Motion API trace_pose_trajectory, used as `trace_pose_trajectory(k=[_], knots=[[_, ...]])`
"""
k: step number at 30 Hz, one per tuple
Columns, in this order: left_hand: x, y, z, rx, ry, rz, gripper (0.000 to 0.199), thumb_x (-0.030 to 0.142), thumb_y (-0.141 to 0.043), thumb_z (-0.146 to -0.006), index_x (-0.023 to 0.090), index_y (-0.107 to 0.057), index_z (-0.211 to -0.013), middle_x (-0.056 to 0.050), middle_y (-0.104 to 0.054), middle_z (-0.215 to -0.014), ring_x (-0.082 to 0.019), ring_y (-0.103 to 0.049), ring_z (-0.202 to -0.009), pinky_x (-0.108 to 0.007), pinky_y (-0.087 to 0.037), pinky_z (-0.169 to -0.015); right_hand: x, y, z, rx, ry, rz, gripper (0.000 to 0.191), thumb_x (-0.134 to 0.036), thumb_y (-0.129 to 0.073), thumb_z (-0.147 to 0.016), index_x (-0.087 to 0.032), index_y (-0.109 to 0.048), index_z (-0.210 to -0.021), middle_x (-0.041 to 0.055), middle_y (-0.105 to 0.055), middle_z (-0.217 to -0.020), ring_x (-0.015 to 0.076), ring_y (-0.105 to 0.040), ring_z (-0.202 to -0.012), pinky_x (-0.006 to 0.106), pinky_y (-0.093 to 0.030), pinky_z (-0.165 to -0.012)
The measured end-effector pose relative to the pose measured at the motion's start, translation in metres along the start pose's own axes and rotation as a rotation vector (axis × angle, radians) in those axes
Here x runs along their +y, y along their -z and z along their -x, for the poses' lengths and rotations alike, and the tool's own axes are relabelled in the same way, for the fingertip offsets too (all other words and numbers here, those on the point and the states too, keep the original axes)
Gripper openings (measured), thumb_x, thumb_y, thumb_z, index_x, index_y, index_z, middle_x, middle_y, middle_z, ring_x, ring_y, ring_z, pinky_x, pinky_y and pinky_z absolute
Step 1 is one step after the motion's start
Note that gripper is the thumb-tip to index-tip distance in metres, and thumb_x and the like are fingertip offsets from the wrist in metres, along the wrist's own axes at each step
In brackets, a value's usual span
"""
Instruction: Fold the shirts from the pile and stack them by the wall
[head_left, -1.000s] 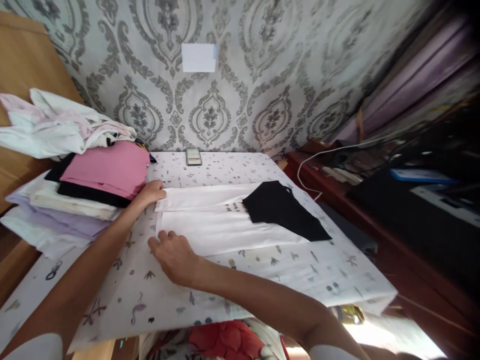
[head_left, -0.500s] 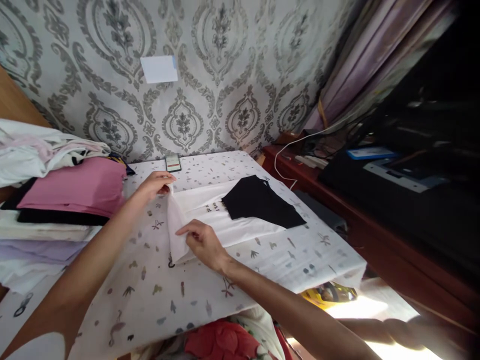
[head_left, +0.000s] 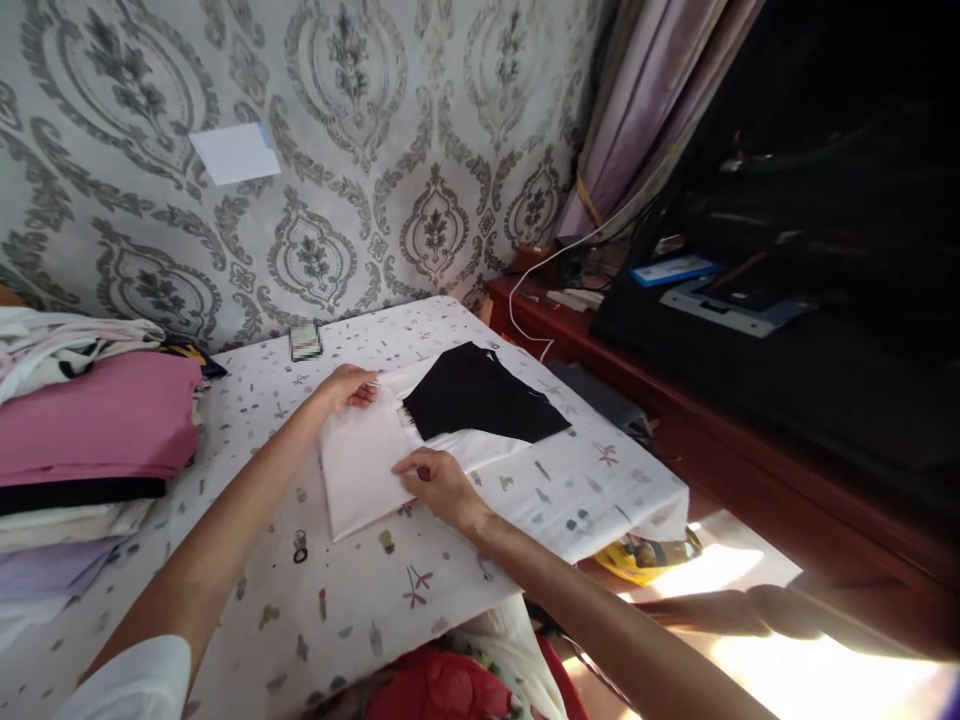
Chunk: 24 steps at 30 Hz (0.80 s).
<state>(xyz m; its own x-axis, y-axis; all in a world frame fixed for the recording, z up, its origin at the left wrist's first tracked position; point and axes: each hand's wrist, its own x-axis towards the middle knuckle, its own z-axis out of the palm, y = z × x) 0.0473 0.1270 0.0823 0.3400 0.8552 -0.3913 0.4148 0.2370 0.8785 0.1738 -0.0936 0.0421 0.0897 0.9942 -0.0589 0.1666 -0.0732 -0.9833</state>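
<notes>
A white T-shirt [head_left: 364, 465] lies on the patterned cloth of the table, its left part turned over toward the right. My left hand [head_left: 349, 387] pinches the far corner of the folded edge. Nearer to me, my right hand [head_left: 442, 487] has the near end of that same edge between thumb and fingers. A black garment [head_left: 484, 390] rests flat on the shirt's right part, just beyond the fold. Only a sliver of the shirt's printed lettering shows beside the fold.
Folded clothes [head_left: 90, 420] are piled at the left. A phone [head_left: 305, 341] lies near the wall on the tablecloth [head_left: 360, 620]. Red cloth [head_left: 439, 685] sits below the near edge. A white cable [head_left: 517, 290] runs over the dark red cabinet [head_left: 735, 440] at the right.
Both hands have carried the shirt's left edge rightward, folding it over and covering most of the lettering. The view has turned somewhat to the right.
</notes>
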Motion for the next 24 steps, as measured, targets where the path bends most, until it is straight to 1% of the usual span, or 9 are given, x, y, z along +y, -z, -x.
trace_pose_trajectory(k=[3, 5, 8, 10, 12, 15, 18, 21, 24], knots=[[0.004, 0.007, 0.005, -0.042, 0.000, -0.021, 0.027, 0.024, -0.083, -0.063, 0.013, -0.065, -0.080, -0.005, -0.069, -0.069, -0.016, -0.066, -0.062, -0.029, -0.054, -0.061, -0.009, -0.001, -0.003, -0.093, -0.085, -0.124, 0.034, -0.011, -0.057, -0.076, -0.020, -0.078, -0.102, 0.0054, -0.069, -0.110, 0.0129, -0.065, -0.068, 0.026, -0.060, -0.056], [0.006, 0.011, 0.008, -0.057, -0.017, -0.038, 0.029, 0.017, -0.082, -0.059, 0.013, -0.066, -0.083, -0.005, -0.070, -0.072, -0.016, -0.067, -0.066, -0.028, -0.053, -0.062, -0.017, -0.001, -0.005, -0.138, -0.083, -0.127, 0.042, -0.011, -0.056, -0.077, -0.018, -0.074, -0.114, 0.0093, -0.063, -0.129, 0.0171, -0.071, -0.080, 0.029, -0.063, -0.060], [0.007, 0.014, 0.009, -0.044, -0.063, -0.064, 0.026, 0.015, -0.080, -0.059, 0.013, -0.065, -0.080, -0.003, -0.068, -0.069, -0.014, -0.065, -0.064, -0.025, -0.050, -0.060, -0.025, -0.001, -0.003, -0.114, 0.113, 0.088, 0.054, -0.007, -0.053, -0.077, -0.017, -0.068, -0.128, 0.0126, -0.054, -0.147, 0.0245, -0.071, -0.104, 0.037, -0.064, -0.080], [0.006, 0.014, 0.007, -0.022, -0.096, -0.078, 0.021, 0.019, -0.079, -0.062, 0.014, -0.063, -0.075, -0.002, -0.067, -0.068, -0.012, -0.064, -0.062, -0.022, -0.047, -0.058, -0.027, -0.001, 0.000, -0.080, 0.296, 0.323, 0.059, -0.004, -0.050, -0.078, -0.016, -0.062, -0.135, 0.0137, -0.050, -0.152, 0.0271, -0.062, -0.123, 0.042, -0.055, -0.102], [0.004, 0.010, 0.003, -0.008, -0.117, -0.099, 0.020, 0.022, -0.078, -0.065, 0.015, -0.060, -0.071, -0.001, -0.066, -0.067, -0.010, -0.062, -0.058, -0.020, -0.043, -0.054, -0.026, 0.002, 0.003, -0.070, 0.368, 0.516, 0.059, -0.002, -0.047, -0.079, -0.011, -0.059, -0.136, 0.0163, -0.049, -0.152, 0.0270, -0.054, -0.134, 0.042, -0.045, -0.113], [0.000, 0.000, -0.006, 0.001, -0.129, -0.148, 0.019, 0.022, -0.077, -0.066, 0.015, -0.059, -0.066, 0.000, -0.063, -0.061, -0.009, -0.057, -0.050, -0.019, -0.033, -0.046, -0.023, 0.006, 0.006, -0.073, 0.284, 0.656, 0.053, 0.000, -0.045, -0.078, -0.007, -0.062, -0.127, 0.0194, -0.054, -0.147, 0.0273, -0.057, -0.131, 0.040, -0.045, -0.113], [-0.005, -0.007, -0.013, 0.017, -0.157, -0.180, 0.016, 0.018, -0.074, -0.066, 0.016, -0.058, -0.066, 0.002, -0.060, -0.054, -0.009, -0.052, -0.044, -0.019, -0.027, -0.042, -0.025, 0.007, 0.008, -0.066, 0.260, 0.711, 0.048, 0.000, -0.045, -0.078, -0.009, -0.065, -0.121, 0.0173, -0.057, -0.144, 0.0267, -0.061, -0.126, 0.039, -0.047, -0.111], [-0.009, -0.006, -0.014, 0.015, -0.206, -0.165, 0.015, 0.022, -0.073, -0.067, 0.017, -0.059, -0.070, 0.003, -0.060, -0.055, -0.009, -0.052, -0.044, -0.019, -0.029, -0.042, -0.036, 0.000, 0.013, -0.070, 0.266, 0.836, 0.050, 0.000, -0.045, -0.080, -0.009, -0.061, -0.126, 0.0163, -0.051, -0.150, 0.0259, -0.068, -0.113, 0.039, -0.055, -0.100], [-0.016, 0.000, -0.009, 0.001, -0.264, -0.107, 0.019, 0.031, -0.072, -0.070, 0.018, -0.059, -0.074, 0.002, -0.062, -0.061, -0.010, -0.056, -0.050, -0.019, -0.036, -0.045, -0.048, -0.014, 0.019, -0.106, 0.324, 1.058, 0.057, 0.002, -0.041, -0.084, -0.006, -0.050, -0.140, 0.0209, -0.037, -0.159, 0.0263, -0.072, -0.101, 0.041, -0.063, -0.082]])
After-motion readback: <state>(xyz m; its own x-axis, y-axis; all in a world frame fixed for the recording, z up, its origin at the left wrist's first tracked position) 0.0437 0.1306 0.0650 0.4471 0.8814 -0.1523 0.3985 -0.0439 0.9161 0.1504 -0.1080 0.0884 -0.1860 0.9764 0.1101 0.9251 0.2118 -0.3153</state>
